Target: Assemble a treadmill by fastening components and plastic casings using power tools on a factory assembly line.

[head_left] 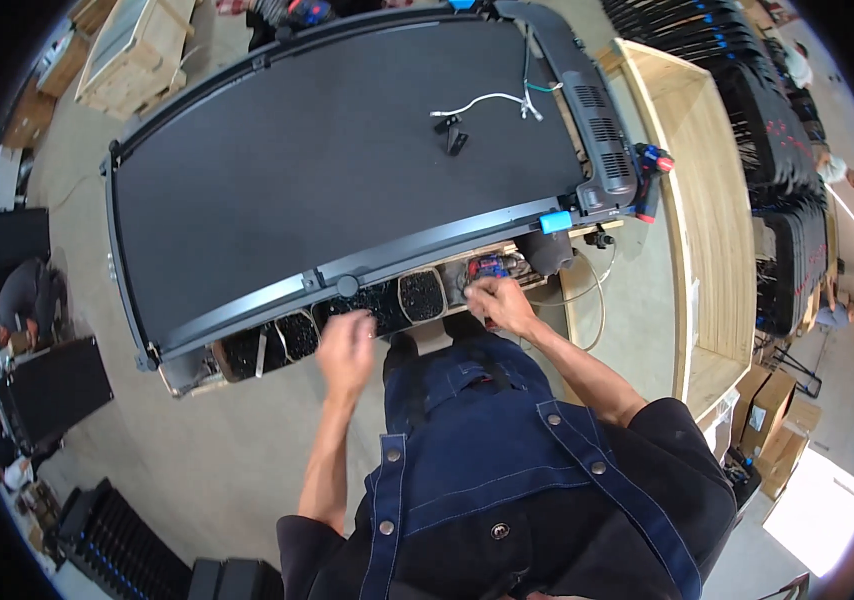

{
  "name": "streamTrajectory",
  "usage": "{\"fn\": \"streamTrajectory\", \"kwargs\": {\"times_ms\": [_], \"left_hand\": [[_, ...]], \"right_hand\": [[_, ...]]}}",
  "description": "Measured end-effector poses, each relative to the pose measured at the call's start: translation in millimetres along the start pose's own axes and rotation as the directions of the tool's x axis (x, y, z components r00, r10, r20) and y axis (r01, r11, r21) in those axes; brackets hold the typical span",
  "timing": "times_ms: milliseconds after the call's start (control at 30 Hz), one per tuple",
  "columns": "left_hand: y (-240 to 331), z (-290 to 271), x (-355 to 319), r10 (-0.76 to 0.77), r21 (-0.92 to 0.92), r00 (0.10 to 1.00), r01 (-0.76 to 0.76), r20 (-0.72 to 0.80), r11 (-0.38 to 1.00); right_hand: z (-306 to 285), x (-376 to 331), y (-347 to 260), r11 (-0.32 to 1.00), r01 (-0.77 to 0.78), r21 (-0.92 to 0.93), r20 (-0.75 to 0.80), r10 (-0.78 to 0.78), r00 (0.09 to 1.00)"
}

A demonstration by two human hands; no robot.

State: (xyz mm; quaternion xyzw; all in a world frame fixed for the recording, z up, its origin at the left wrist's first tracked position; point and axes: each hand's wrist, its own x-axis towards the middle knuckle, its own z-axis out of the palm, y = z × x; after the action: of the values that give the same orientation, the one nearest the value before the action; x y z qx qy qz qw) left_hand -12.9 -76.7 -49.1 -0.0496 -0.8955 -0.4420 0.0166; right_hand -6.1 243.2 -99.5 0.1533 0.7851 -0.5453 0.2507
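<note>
A treadmill deck (317, 150) with a black belt and a dark side rail (427, 240) lies in front of me. Below its near edge runs a row of bins (421, 294) with small dark parts in them. My left hand (347, 352) hovers over the bins near the middle, smeared by motion, so its fingers cannot be read. My right hand (500, 304) is at the right bins, fingers curled together; what they hold, if anything, is hidden. A blue and red power drill (489, 267) lies just beyond it. White cables (487, 98) and a black bracket (455, 138) rest on the belt.
Another power drill (652, 180) stands at the deck's right end. To the right is an open wooden crate (682, 200), with stacked black frames (787, 250) beyond. A cable loops on the floor (602, 300). A co-worker (32, 300) bends down at the far left.
</note>
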Motion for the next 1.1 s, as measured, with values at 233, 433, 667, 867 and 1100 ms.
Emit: {"fn": "streamTrajectory", "kwargs": {"times_ms": [233,433,667,867,1100], "left_hand": [[-58,183,-12,-0.323,0.372,0.889,0.194,0.325,0.908],[-66,230,-5,-0.362,0.528,0.854,0.124,0.374,0.840],[-80,232,-11,-0.499,0.532,0.811,0.290,0.304,0.795],[-84,202,-27,-0.556,0.372,0.804,0.460,0.211,0.806],[6,153,-33,-0.603,-0.765,0.544,0.617,0.584,-0.184]], "right_hand": [[-10,47,103,0.946,-0.184,-0.267,-0.176,0.140,0.974],[-3,68,149,0.875,-0.355,-0.329,-0.264,0.276,0.924],[-59,37,155,0.924,-0.302,-0.234,0.096,0.331,0.939],[-157,-52,68,0.812,-0.336,0.477,0.462,0.094,0.882],[-131,-36,-5,0.980,-0.087,-0.179,0.568,0.176,0.804]]}}
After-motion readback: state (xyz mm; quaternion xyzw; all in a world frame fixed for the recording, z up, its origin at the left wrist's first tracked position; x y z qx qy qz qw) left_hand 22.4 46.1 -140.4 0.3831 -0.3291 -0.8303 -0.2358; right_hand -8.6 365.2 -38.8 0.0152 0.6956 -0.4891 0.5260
